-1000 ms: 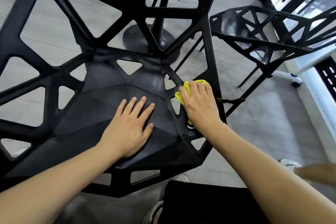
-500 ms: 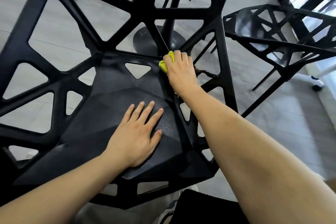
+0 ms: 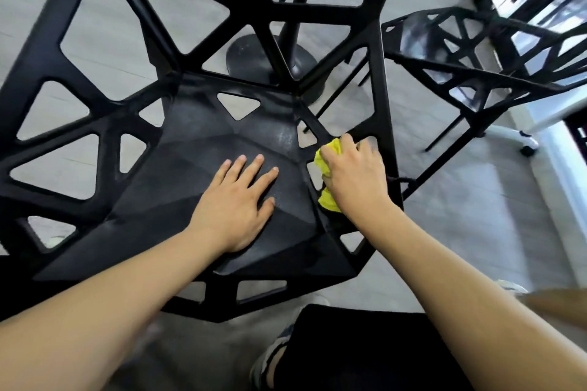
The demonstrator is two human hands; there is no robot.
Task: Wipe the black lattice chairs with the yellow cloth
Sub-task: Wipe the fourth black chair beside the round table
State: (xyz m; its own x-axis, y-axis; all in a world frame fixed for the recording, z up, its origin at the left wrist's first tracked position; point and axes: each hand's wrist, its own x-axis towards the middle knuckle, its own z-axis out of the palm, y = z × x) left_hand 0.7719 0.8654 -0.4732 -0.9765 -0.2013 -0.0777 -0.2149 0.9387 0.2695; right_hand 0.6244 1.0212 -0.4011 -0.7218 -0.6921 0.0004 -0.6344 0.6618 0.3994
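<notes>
A black lattice chair fills the view below me, its seat facing up. My left hand rests flat on the middle of the seat, fingers straight and spread. My right hand grips a bunched yellow cloth and presses it against the seat's right edge, by the lattice side panel. Most of the cloth is hidden under that hand.
A second black lattice chair stands to the right, near a window. A round black table base with its post sits behind the near chair. Grey floor lies all around. My dark trouser leg and shoes show at the bottom.
My right hand has slid the cloth from the seat's back right corner forward along the right edge. The left hand has stayed flat on the seat.
</notes>
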